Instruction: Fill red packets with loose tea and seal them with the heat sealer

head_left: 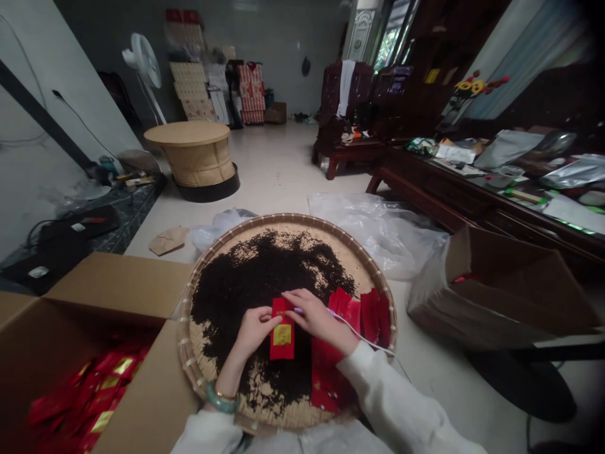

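A small red packet (282, 343) with a gold label is upright over the basket, pinched along its left side by my left hand (258, 329). At the packet's upper right corner are the fingertips of my right hand (314, 315). That hand is closed around a slim purple tool (297, 310), mostly hidden by the fingers, with a white cord (362, 338) running off to the right. Below lies a round woven bamboo tray (184, 337) with dark loose tea leaves (246, 271) spread on it. Flat red packets (371, 315) lie at its right side, partly under my right forearm.
At left, an open cardboard box (161, 384) contains several red packets (101, 391) with gold labels. Another cardboard box (510, 296) stands at right near a black round base (524, 384). Clear plastic sheeting (373, 227) lies behind the tray. A long dark wooden table (454, 195) runs along the right.
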A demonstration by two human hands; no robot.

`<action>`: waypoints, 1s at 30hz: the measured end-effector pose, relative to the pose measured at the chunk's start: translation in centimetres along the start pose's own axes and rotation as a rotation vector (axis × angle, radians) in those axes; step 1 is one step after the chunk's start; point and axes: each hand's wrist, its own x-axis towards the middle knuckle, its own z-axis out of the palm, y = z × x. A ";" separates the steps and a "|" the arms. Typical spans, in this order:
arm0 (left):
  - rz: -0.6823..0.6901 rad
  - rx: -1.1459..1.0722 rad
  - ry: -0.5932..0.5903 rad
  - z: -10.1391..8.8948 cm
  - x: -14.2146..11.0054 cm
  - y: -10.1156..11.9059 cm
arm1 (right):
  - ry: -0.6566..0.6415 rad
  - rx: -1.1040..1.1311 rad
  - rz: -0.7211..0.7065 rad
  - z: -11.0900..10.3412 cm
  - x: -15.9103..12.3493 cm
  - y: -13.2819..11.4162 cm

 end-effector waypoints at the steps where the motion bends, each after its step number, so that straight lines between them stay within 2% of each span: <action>1: 0.008 -0.008 0.019 0.1 0.0 0.0 | 0.042 -0.047 -0.028 0.5 -0.1 0.0; 5: 0.001 -0.041 0.058 0.4 -0.1 -0.2 | 0.221 -0.182 -0.161 2.0 -0.4 0.0; 7: 0.007 -0.032 0.061 0.5 -0.1 -0.4 | 0.243 -0.202 -0.148 2.0 -0.4 0.0; 9: 0.030 0.035 0.059 0.6 -0.2 -0.6 | 0.183 -0.196 -0.085 1.7 -0.2 0.1; 11: 0.059 0.125 0.044 0.6 -0.4 -0.6 | 0.069 -0.187 -0.060 1.1 0.2 0.1; 14: 0.056 0.138 -0.073 0.5 -0.6 -0.5 | -0.070 -0.156 -0.126 0.4 0.6 0.1; 17: 0.004 0.087 -0.152 0.1 -0.5 -0.5 | -0.094 -0.070 -0.174 0.0 0.6 -0.2; 19: 0.013 0.118 -0.097 -0.2 -0.4 -0.6 | -0.100 -0.018 -0.180 0.0 0.4 -0.6; 22: 0.132 0.244 -0.004 -0.3 -0.4 -0.6 | -0.129 0.006 -0.151 0.1 -0.1 -1.3; 26: 0.330 0.421 0.093 -0.2 -0.8 -0.4 | -0.190 0.010 0.010 0.4 -0.2 -1.8; 30: 0.442 0.527 0.139 0.2 -1.6 -0.3 | -0.383 0.323 0.115 0.5 0.0 -1.7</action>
